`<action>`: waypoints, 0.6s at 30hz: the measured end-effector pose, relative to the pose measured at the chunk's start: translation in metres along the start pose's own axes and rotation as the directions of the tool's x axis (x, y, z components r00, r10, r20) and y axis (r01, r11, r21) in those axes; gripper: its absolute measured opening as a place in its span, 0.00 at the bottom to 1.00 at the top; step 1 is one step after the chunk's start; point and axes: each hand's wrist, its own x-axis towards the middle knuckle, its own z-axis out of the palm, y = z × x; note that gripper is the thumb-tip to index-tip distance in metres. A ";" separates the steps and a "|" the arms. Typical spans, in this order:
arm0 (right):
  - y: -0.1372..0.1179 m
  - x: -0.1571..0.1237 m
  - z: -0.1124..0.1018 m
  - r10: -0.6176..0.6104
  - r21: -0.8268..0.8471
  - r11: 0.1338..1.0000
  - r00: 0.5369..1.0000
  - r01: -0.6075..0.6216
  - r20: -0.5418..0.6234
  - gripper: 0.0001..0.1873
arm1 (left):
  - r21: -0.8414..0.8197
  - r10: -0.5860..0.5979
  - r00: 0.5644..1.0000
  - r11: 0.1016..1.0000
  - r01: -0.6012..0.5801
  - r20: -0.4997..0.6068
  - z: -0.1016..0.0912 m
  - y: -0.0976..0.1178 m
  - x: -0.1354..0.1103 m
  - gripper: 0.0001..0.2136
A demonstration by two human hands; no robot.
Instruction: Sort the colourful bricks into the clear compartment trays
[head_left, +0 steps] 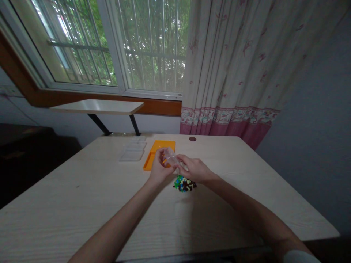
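The fingers of both hands were closed on a clear plastic container (171,157), held up just right of and below the centre of the frame, tilted, with the table behind it. The left hand (160,168), reaching in from the lower left, curled its fingers around the container's left side, while the right hand (196,168), coming from the lower right, pinched the opposite end between thumb and fingers. Whether anything lay inside the container could not be told. Just below the hands in the picture, a small heap of tiny coloured pieces (185,184), green, blue, dark brown and pale yellow, lay on the tabletop (95,197). Behind the left hand, near the centre, an orange case (163,144) lay flat and partly hidden, a raised rim showing along its lower left part. To its left, well apart from the hands, stood a group of clear plastic trays (132,152). Above and right of the case, near the table's far edge, was a round dark hole (192,139). Farther out, a white shelf (100,106) on black supports stood at centre left, a barred window (153,47) filled the upper left, and a flowered curtain (233,58) hung at the upper right.
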 end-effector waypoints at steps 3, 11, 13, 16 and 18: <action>0.004 0.000 0.007 -0.019 -0.008 1.000 1.000 0.019 -0.010 0.20 | 0.024 0.016 1.000 1.000 -0.015 -0.004 -0.002 0.004 0.001 0.28; 0.049 0.013 -0.009 0.228 0.533 0.835 0.968 -0.136 -0.110 0.16 | -0.231 -0.052 0.972 0.967 0.107 0.229 -0.011 -0.004 0.005 0.32; 0.058 0.018 -0.010 0.319 0.731 0.638 0.947 -0.242 0.035 0.16 | -0.326 -0.112 0.944 0.921 0.216 0.309 -0.011 -0.004 0.004 0.32; 0.067 0.021 -0.006 0.402 0.861 0.327 0.882 -0.389 0.246 0.15 | -0.384 -0.184 0.901 0.857 0.343 0.393 -0.010 0.000 0.002 0.31; 0.069 0.021 -0.003 0.414 0.885 0.198 0.855 -0.421 0.314 0.14 | -0.379 -0.207 0.890 0.848 0.371 0.407 -0.010 0.001 0.002 0.30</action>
